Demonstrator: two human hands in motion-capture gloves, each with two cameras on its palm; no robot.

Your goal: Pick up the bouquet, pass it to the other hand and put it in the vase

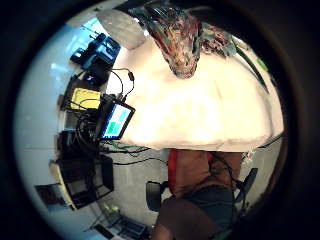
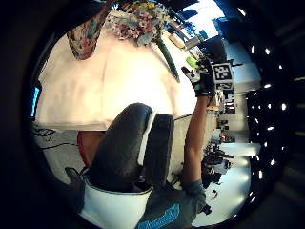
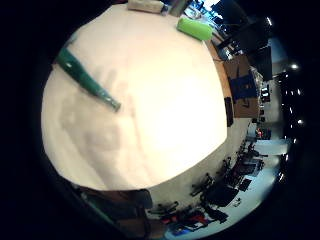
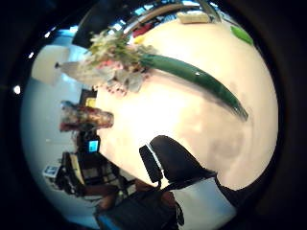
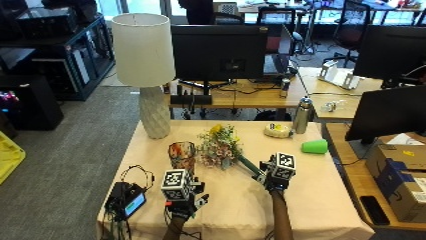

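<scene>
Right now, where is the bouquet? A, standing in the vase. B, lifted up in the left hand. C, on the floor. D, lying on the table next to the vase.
D: the bouquet lies flat on the table beside the vase, its green stem end pointing toward the right hand, and the vase holds no flowers.
</scene>
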